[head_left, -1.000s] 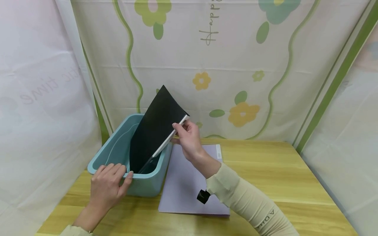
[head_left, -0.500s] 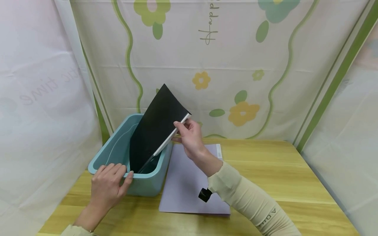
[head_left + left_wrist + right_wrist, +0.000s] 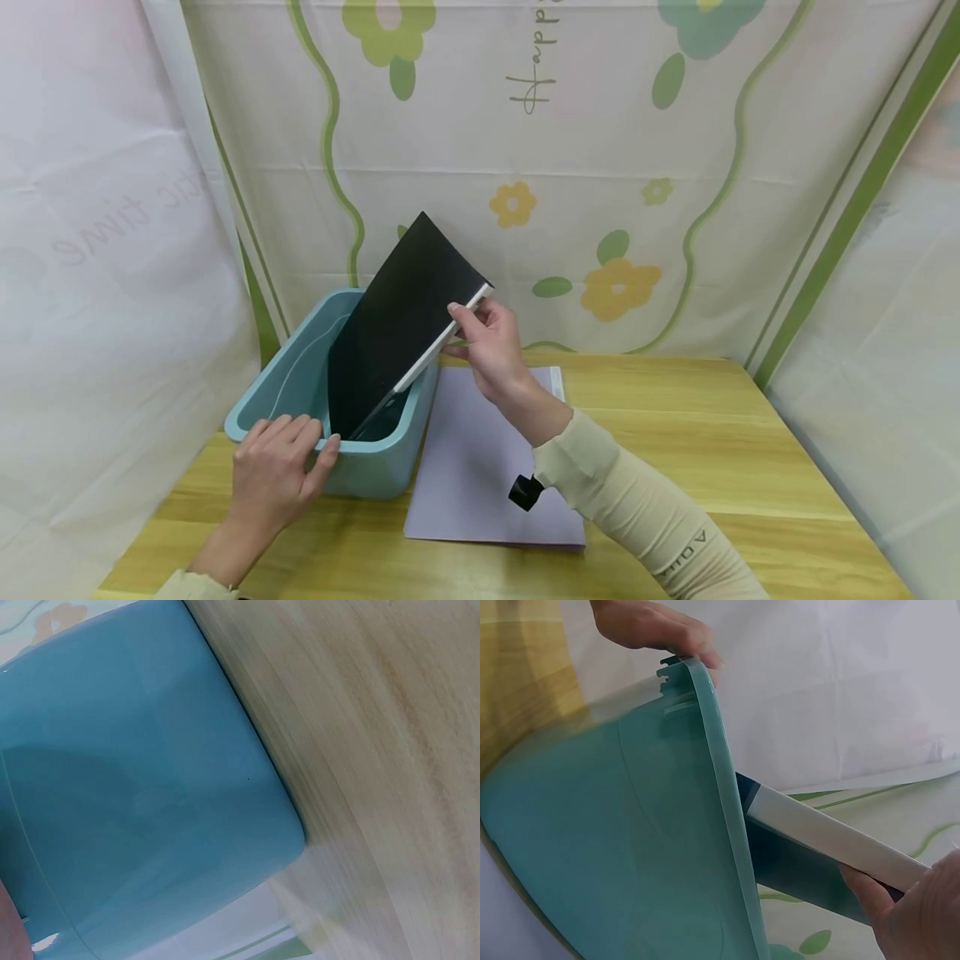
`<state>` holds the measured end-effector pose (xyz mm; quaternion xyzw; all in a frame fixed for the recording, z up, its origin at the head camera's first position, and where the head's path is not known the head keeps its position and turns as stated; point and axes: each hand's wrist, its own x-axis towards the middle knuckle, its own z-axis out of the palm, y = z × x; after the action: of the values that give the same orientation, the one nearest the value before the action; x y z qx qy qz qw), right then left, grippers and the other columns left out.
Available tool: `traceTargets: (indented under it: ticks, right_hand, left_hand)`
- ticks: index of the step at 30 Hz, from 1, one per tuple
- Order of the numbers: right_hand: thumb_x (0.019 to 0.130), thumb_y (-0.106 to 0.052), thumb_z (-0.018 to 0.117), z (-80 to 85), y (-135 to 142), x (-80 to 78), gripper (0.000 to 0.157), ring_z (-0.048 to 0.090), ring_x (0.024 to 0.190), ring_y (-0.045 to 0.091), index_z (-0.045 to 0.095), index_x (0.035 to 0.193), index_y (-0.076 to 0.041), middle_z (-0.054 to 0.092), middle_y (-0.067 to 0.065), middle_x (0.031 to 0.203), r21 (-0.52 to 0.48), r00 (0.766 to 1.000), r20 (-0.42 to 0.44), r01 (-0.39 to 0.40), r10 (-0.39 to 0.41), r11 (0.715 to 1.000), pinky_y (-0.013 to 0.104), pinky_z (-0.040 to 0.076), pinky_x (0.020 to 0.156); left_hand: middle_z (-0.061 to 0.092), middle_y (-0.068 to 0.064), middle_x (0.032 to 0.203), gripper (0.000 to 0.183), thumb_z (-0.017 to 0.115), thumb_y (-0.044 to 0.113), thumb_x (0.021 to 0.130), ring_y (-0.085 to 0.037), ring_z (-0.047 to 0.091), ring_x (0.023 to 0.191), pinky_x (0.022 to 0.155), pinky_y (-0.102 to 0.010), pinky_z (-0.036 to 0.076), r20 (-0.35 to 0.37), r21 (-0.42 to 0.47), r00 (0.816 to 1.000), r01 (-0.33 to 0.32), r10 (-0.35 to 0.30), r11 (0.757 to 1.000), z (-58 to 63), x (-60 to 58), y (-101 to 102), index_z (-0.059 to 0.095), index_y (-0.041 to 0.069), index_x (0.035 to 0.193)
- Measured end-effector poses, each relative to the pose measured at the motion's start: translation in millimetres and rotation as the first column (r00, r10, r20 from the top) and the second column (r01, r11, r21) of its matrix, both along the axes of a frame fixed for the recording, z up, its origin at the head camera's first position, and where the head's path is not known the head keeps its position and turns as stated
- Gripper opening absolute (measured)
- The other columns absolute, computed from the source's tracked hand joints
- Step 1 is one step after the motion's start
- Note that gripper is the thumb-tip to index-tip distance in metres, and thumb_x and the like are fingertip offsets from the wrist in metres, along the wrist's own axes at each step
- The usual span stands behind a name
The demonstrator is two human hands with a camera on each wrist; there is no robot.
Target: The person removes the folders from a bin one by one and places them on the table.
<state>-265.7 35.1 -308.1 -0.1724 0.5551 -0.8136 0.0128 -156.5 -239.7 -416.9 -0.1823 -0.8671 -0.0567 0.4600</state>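
Observation:
A black file folder [image 3: 405, 321] with a white strip along its spine leans out of the blue plastic tub [image 3: 330, 475], its lower end inside. My right hand [image 3: 491, 350] pinches the folder at the spine, thumb on the near face; the right wrist view shows the fingers on the white strip [image 3: 832, 832]. My left hand [image 3: 273, 471] grips the near rim of the tub, fingers over the edge and thumb along it. Beneath my right forearm a purple folder [image 3: 472, 475] lies flat beside the tub. The tub wall [image 3: 150, 787] fills much of the left wrist view.
The wooden table [image 3: 712, 475] extends to the right of the purple folder. A white cloth [image 3: 585, 167] with printed flowers hangs behind the table, with more pale cloth at both sides. A small black device [image 3: 525, 492] sits at my right wrist.
My right hand has drawn the black file folder slightly up and to the right. The left hand stays on the tub rim; tub and purple folder keep their places.

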Motion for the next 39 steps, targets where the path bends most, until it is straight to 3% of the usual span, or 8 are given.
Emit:
traceTargets:
  ticks: [13, 20, 39]
  right_hand:
    - [0.103, -0.013, 0.061, 3.7, 4.8, -2.6, 0.024, 0.074, 0.098, 0.028, 0.062, 0.123, 0.000, 0.066, 0.012, 0.105, -0.025, 1.000, 0.013, 0.020, -0.020, 0.999, 0.045, 0.060, 0.082]
    - [0.103, -0.011, 0.062, 4.3, 6.8, -5.7, 0.015, 0.073, 0.090, 0.023, 0.062, 0.112, 0.000, 0.063, 0.008, 0.094, -0.066, 1.000, 0.024, 0.021, -0.020, 0.998, 0.044, 0.060, 0.080]
    - [0.103, -0.010, 0.061, 6.8, 13.0, -12.9, 0.014, 0.075, 0.090, 0.022, 0.062, 0.114, -0.001, 0.065, 0.007, 0.093, -0.086, 0.999, 0.020, 0.046, -0.045, 0.995, 0.044, 0.061, 0.079]
  left_hand:
    - [0.042, 0.003, 0.061, 0.054, 0.035, 0.051, 0.105, -0.018, 0.041, 0.057, 0.057, -0.039, 0.039, -0.007, 0.006, 1.000, 0.003, -0.003, 1.000, 0.7, 0.1, 1.1, 0.049, 0.012, 0.070]
    - [0.041, 0.003, 0.060, 0.054, 0.037, 0.051, 0.105, -0.019, 0.037, 0.055, 0.055, -0.039, 0.035, -0.069, 0.035, 0.997, 0.030, -0.028, 0.999, -0.1, -2.4, 1.7, 0.046, 0.012, 0.068]
    - [0.035, 0.005, 0.059, 0.053, 0.039, 0.050, 0.105, -0.018, 0.034, 0.053, 0.054, -0.039, 0.033, -0.119, 0.035, 0.992, 0.036, -0.032, 0.999, -1.4, -3.9, -0.9, 0.043, 0.013, 0.067]
